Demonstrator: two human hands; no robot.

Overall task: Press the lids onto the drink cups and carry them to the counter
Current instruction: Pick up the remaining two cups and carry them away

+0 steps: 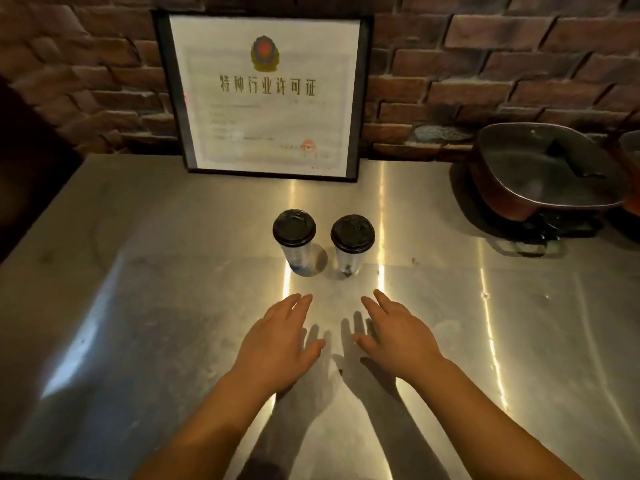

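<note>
A: Quick pass. Two drink cups on the steel table point(138, 306), side by side, near but not touching. Left cup point(295, 252), right cup point(350, 256). Both upright.

B: Lids?

A: Black lid point(294, 227) on the left cup, black lid point(352, 233) on the right. Both sit on the rims and look level. Can't tell from above whether they're snapped fully down.

B: Hands?

A: Left hand point(277, 348) and right hand point(398, 341) hover palm-down over the table, just short of the cups, fingers spread and loose, holding nothing. No contact with cups or lids.

B: So which step?

A: Probably the reach before pressing, one hand lined up with each cup. Or lids are already seated and this is the reach to pick up. Can't settle it.

B: Next move needs?

A: If pressing: palm flat on each lid, push straight down, cups are tall and narrow so off-centre force could tip them. If carrying: grip the walls below the lids.

B: Clutter?

A: Framed certificate point(266, 95) leaning on the brick wall behind, dark pan point(547, 171) far right. Both well apart from the cups.
</note>
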